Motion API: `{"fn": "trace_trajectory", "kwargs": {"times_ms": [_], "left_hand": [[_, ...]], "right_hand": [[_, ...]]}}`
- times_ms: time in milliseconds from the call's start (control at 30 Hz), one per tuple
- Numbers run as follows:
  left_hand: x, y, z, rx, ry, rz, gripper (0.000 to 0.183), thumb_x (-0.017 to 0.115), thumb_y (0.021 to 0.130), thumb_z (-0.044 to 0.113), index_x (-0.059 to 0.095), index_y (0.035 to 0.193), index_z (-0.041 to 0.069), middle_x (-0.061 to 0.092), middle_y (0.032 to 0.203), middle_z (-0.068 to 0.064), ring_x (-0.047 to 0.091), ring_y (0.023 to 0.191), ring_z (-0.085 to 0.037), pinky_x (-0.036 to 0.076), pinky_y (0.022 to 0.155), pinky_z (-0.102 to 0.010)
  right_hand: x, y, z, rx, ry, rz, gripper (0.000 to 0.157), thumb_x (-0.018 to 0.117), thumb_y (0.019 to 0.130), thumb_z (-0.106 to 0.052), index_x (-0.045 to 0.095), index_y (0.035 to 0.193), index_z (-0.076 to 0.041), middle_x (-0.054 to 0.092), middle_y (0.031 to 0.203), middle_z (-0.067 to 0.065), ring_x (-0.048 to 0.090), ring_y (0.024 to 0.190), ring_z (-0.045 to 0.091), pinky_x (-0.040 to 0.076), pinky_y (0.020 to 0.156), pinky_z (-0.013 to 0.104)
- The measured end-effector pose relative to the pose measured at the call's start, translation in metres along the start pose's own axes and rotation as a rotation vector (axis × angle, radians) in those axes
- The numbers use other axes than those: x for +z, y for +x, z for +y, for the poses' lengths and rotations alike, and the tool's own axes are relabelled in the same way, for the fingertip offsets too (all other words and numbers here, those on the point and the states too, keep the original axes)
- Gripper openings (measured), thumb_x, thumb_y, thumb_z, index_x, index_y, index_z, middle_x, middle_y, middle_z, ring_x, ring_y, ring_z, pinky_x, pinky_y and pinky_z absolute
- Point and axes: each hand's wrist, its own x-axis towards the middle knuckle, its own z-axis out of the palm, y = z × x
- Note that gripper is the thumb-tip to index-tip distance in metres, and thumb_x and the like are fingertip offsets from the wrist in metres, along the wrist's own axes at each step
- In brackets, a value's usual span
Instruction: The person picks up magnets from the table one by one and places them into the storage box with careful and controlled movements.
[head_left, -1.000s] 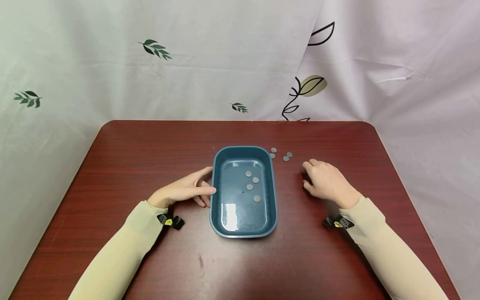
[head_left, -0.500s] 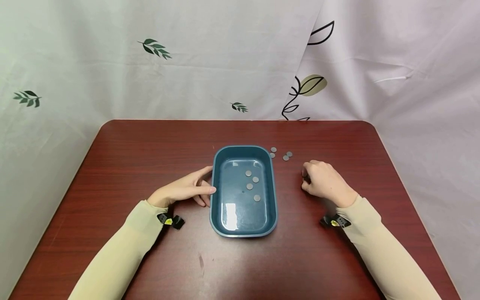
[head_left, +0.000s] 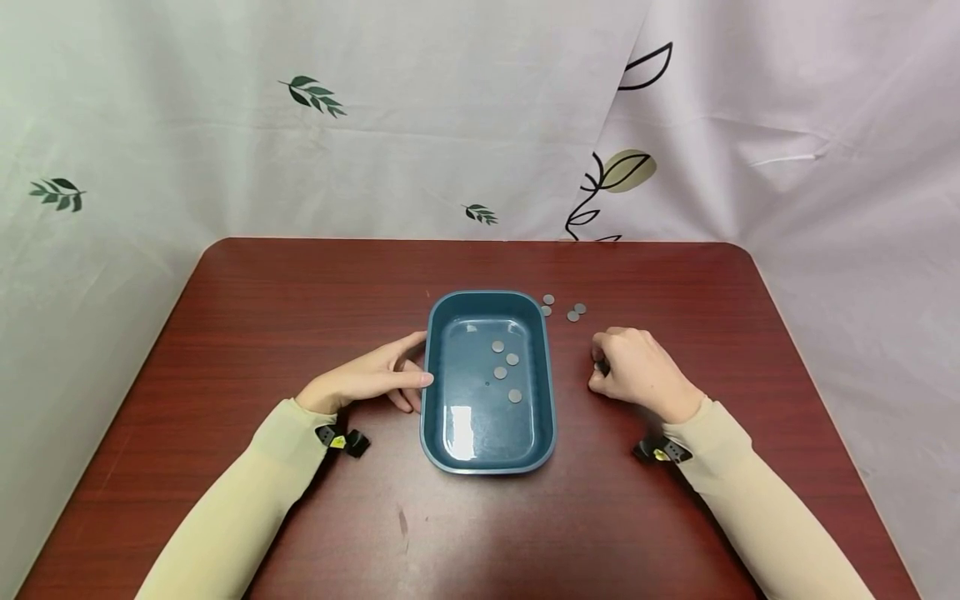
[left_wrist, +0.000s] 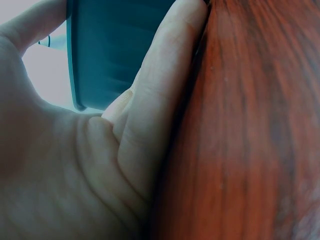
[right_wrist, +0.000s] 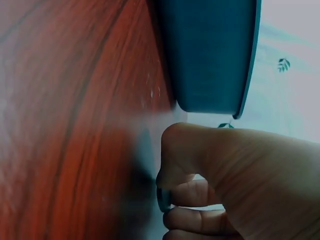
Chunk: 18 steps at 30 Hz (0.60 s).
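A blue rectangular plastic tray (head_left: 487, 433) stands mid-table, and several round grey coins (head_left: 514, 396) lie on its floor. At its left side, my left hand (head_left: 367, 377) rests with its thumb at the rim and its extended fingers low against the outer wall, as the left wrist view also shows. My right hand (head_left: 641, 371) is to the right of the tray, close over the tabletop. Between its thumb and curled fingers it pinches a coin (right_wrist: 163, 199), seen nearly edge-on in the right wrist view.
Beyond the right hand, more loose coins (head_left: 573, 317) lie on the table near the tray's far right corner. The dark red wooden table (head_left: 337, 283) ends at a white curtain (head_left: 390, 167) with printed leaves, which also hangs at both sides.
My right hand has drawn its thumb and fingers together on a coin and moved slightly left, toward the tray. The left hand, tray and other coins have stayed put.
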Motion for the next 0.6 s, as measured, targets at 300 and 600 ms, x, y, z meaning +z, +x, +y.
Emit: {"fn": "trace_trajectory", "kwargs": {"times_ms": [300,600], "left_hand": [[0.000,0.000,0.000,0.010,-0.001,-0.004,0.093,0.068,0.100,0.030,0.005,0.168,0.021,0.076,0.097,-0.015,0.077,0.079,-0.031,0.066,0.075,-0.045],[-0.001,0.000,-0.001,0.010,-0.003,-0.008,0.093,0.067,0.101,0.031,0.004,0.168,0.019,0.076,0.098,-0.016,0.077,0.081,-0.032,0.066,0.076,-0.044]], "right_hand": [[-0.006,0.002,-0.020,-0.109,0.011,0.094,0.018,0.071,0.071,-0.009,0.055,0.068,-0.016,0.046,0.067,-0.007,0.043,0.057,0.008,0.040,0.053,0.025],[-0.021,0.006,-0.044,-0.215,0.036,0.203,0.015,0.074,0.073,-0.010,0.060,0.076,-0.015,0.052,0.072,-0.004,0.045,0.060,0.008,0.045,0.056,0.027]]}}
